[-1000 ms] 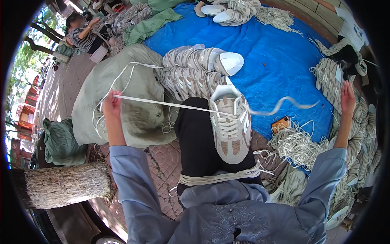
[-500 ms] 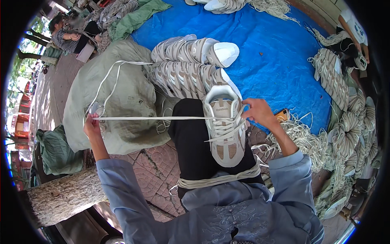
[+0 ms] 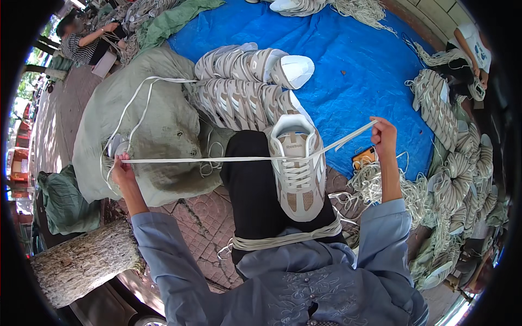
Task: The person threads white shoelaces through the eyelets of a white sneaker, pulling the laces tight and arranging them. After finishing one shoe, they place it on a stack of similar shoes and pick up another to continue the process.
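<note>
A beige and white sneaker (image 3: 298,168) rests on my lap, toe toward me, with flat cream lace crossed over its tongue. My left hand (image 3: 123,167), fingers pinched, pulls one end of the shoelace (image 3: 217,160) out straight to the left. Up and to the right of the shoe, my right hand (image 3: 384,133) pinches the other end, drawn taut and slanting upward. Both ends leave the shoe near its upper eyelets. A bundle of spare laces (image 3: 288,237) lies across my thighs.
Rows of sneakers (image 3: 234,103) lie beyond my knees on a blue tarp (image 3: 359,70). A large grey-green sack (image 3: 157,114) stands left, a tree trunk (image 3: 87,261) nearer. Heaped laces (image 3: 389,185) and stacked shoes (image 3: 462,168) fill the right. A person (image 3: 87,46) sits far left, another (image 3: 473,49) far right.
My right hand has moved from the shoe's upper right edge up and outward, drawing the lace end taut. The crossed lacing lies neater. My left hand still holds its end stretched.
</note>
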`<state>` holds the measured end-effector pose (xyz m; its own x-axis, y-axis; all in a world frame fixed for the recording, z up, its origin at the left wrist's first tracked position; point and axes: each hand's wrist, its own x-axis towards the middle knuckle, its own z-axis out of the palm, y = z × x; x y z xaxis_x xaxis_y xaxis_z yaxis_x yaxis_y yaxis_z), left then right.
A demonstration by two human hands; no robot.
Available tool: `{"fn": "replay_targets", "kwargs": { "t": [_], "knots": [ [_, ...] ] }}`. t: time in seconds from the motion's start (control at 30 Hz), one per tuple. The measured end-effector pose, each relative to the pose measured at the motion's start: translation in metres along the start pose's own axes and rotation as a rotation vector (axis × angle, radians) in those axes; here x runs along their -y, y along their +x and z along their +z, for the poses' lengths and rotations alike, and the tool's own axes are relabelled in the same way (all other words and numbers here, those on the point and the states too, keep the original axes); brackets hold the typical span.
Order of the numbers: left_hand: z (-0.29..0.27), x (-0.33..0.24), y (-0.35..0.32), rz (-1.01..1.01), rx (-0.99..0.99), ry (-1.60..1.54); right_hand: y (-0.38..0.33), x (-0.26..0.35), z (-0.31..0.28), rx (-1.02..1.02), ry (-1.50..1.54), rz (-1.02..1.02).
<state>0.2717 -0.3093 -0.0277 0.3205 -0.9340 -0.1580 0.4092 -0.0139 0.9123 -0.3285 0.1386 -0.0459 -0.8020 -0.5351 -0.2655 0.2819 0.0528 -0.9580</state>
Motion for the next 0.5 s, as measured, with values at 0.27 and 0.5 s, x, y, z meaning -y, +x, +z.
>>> {"fn": "replay_targets", "kwargs": {
  "t": [0.27,0.5],
  "knots": [
    [0.004,-0.006,-0.017,-0.024,-0.067,-0.018,0.013,0.027,-0.056,0.183,0.769,-0.115],
    [0.015,-0.042,-0.051,-0.018,0.153,0.167,0.055,0.066,-0.165,-0.061,0.596,-0.295]
  ]
}}
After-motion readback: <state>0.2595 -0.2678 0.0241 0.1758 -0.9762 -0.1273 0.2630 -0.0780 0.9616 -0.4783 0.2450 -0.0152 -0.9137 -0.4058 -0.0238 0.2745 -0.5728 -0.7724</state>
